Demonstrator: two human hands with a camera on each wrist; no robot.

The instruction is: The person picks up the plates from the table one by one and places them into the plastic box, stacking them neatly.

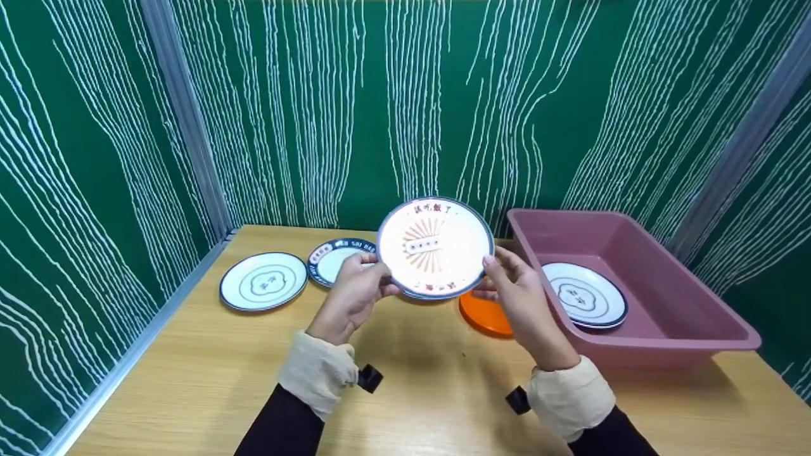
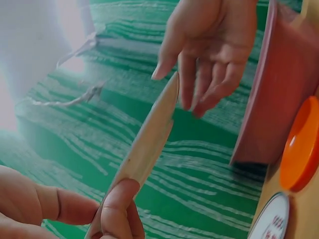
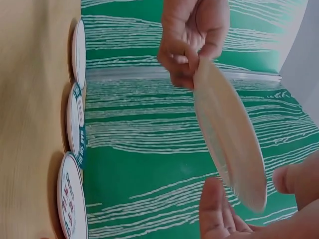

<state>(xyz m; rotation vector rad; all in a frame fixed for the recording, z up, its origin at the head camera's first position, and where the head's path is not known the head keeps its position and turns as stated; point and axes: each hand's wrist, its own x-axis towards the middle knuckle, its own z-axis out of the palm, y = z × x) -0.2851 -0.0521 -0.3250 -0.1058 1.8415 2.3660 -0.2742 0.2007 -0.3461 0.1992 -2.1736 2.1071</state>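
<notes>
a white round plate (image 1: 435, 247) with a dark blue rim is held up above the worktop (image 1: 405, 373), tilted so that its face turns toward the head view. red characters run along its top and bottom edges, and an orange ray pattern fills part of the middle, with a bright glare beside it. the left grip (image 1: 355, 285) is grasping this plate, thumb and fingers pinching the rim from both faces. the right grip (image 1: 516, 288) is released at the opposite edge, thumb and fingers spread on either side of the rim; whether any finger touches it i cannot tell.

below the raised plate, a red-lettered plate (image 3: 72, 199) lies on the worktop, mostly hidden in the head view. next to it sits a dark-banded plate (image 1: 336, 266) with white lettering, and at the far left a cloud-patterned plate (image 1: 263, 282). an orange disc (image 1: 485, 316) lies partly behind the right grip, near a pink tub (image 1: 671, 253). inside the tub, toward its left side, a white plate with a blue rim (image 1: 586, 294) rests tilted.

cream cuffs (image 1: 320, 373) end the black sleeves (image 1: 285, 424). behind everything stands a green backdrop (image 1: 412, 114) with wavy white lines.
</notes>
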